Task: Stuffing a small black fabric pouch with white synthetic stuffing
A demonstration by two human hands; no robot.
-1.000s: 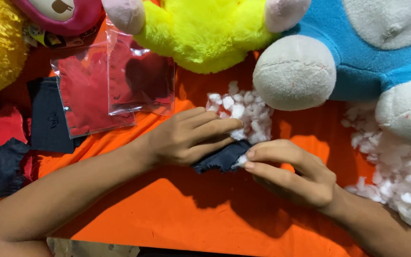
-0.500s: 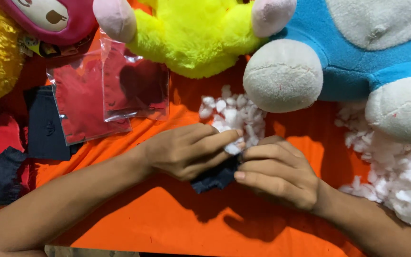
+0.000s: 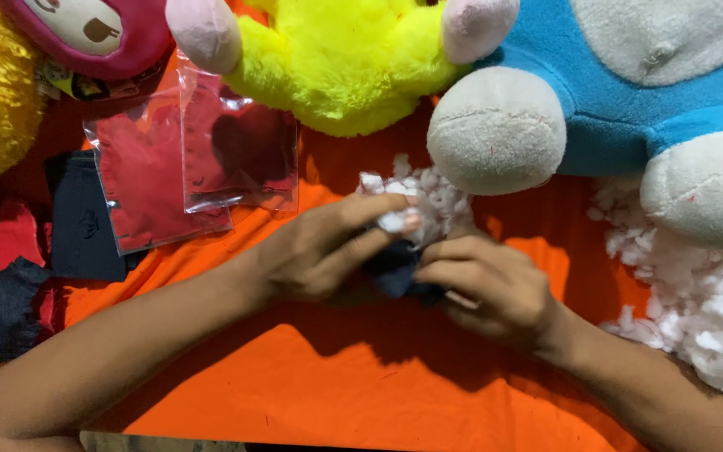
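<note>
The left hand point(image 3: 320, 251) pinched a tuft of white stuffing point(image 3: 416, 205) over the dark fabric piece point(image 3: 395, 272), which the right hand point(image 3: 487, 289) gripped on the orange cloth point(image 3: 336, 385) (small pinches would likely pack it most evenly).

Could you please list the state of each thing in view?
Left hand: pinching a tuft of stuffing.
Right hand: closed on the dark fabric piece.
Plastic bags: flat, overlapping, holding red pieces.
Blue plush: lying on the orange cloth.
</note>
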